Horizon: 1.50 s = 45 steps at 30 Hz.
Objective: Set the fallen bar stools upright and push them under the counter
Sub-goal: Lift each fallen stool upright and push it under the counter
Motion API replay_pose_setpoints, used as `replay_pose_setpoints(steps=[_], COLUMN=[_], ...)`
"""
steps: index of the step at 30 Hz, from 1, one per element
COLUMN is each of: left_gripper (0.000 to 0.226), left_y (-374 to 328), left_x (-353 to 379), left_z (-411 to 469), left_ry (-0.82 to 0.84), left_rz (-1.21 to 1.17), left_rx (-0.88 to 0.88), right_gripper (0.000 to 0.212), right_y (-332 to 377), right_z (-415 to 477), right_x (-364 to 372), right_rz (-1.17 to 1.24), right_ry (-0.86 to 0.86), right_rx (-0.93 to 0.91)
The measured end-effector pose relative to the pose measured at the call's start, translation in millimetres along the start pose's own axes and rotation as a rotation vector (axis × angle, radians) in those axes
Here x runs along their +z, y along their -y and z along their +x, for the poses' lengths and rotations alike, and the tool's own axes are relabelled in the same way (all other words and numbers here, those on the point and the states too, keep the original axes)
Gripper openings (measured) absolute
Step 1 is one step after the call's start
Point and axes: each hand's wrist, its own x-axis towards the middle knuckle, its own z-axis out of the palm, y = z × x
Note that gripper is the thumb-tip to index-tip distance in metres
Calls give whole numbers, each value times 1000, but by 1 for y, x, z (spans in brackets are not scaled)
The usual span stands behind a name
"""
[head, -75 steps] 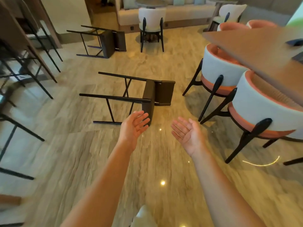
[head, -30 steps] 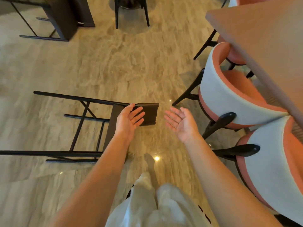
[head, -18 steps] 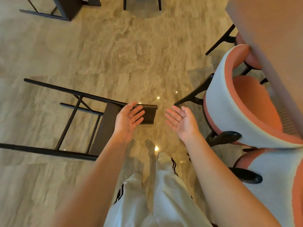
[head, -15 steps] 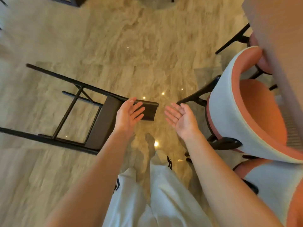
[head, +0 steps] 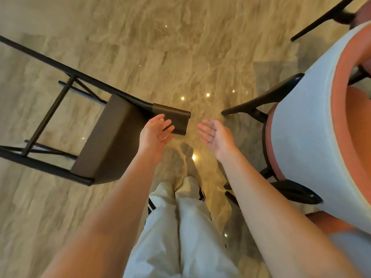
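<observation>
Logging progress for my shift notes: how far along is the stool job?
Done: nothing visible; the stool lies on its side on the floor. In hand: the open left hand is at its backrest, the open right hand beside it; neither holds it. Left: stand it up, push it under the counter, which is out of view.

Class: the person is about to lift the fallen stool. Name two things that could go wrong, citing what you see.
The fallen dark brown bar stool with black metal legs lies near the white and orange upholstered chair; swung upright, it could knock that chair.
The left hand and right hand are open, gripping nothing; on the glossy beige floor its feet may slide.
</observation>
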Motion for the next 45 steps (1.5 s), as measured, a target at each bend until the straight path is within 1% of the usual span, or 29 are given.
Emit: replay_pose_setpoints(steps=[6,10,13,15,17,20,22,25,27,30,32,35,38,40,42,43,45], left_gripper=[26,31,33,33,34,36,36,38,39,40,45,61,78,82,81,79,78], left_y=[65,110,141,154,168,188,201,215,221,230,236,241,240,239,239,238,236], left_x=[-7,-7,-8,-7,-8,-9,-9,-5,-2,-2,-3,-3,-2,-3,-5,-6,-7], left_z=[104,168,223,251,279,313,331,349,356,361,361,363,363,363,362,362,361], left_ry=[-7,-65,-116,-151,-201,-277,-296,-265,-243,-213,-174,-113,-74,-77,-98,-110,-117], left_rz=[35,72,85,83,62,4,0,-25,-91,-157,-195,-260,-256,-243,-232,-229,-240], left_rx=[-53,-119,-169,-176,-166,-170,-181,-162,-119,-83,-65,-17,13,9,10,13,22], right_gripper=[28,28,36,45,48,42,36,27,23,26,28,28,60,61,68,67,56], right_y=[-58,-90,-115,-126,-139,-156,-166,-175,-179,-186,-190,-193,-194,-196,-200,-201,-203], right_z=[119,189,247,275,305,341,361,379,385,392,395,397,392,388,387,386,384], right_x=[-14,-23,-29,-32,-33,-36,-37,-35,-30,-30,-32,-27,-15,-9,-5,-3,1], right_rz=[9,-24,-35,-21,-42,-123,-174,-258,-285,-258,-244,-315,-351,-347,-312,-294,-280], right_ry=[12,-20,-24,-5,12,24,37,94,179,275,299,252,127,84,56,36,-12], right_rx=[22,-6,-10,-21,-37,-74,-115,-208,-270,-327,-330,-360,-438,-489,-521,-537,-565])
